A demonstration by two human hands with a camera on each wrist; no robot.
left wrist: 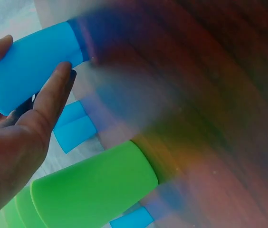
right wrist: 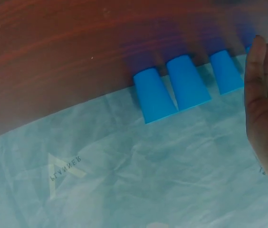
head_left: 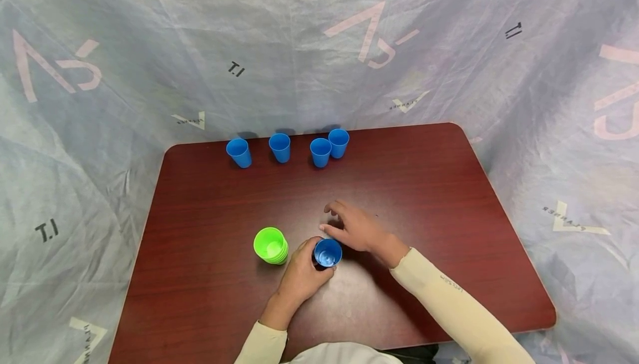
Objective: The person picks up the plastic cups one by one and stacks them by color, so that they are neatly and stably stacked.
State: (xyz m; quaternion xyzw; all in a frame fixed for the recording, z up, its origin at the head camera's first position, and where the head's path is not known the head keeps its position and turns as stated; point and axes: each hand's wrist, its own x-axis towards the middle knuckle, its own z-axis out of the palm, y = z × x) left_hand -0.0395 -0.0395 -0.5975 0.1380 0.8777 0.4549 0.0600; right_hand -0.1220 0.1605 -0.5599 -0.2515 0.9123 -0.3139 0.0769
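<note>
One tapered blue plastic cup (head_left: 328, 253), mouth up, at the near middle of the table; gripped by the left hand (head_left: 304, 275), thumb and fingers curled round its side. One right hand (head_left: 355, 226), fingers relaxed and thumb spread apart, just beyond the gripped cup and to its right. One nested stack of bright green plastic cups (head_left: 272, 246), mouths up, left of the left hand. Four matching upright blue cups (head_left: 280, 148) along the far edge (the right-hand two close together). One dark red-brown wood-grain table (head_left: 424, 197); grey printed sheeting (head_left: 299, 31) behind.
</note>
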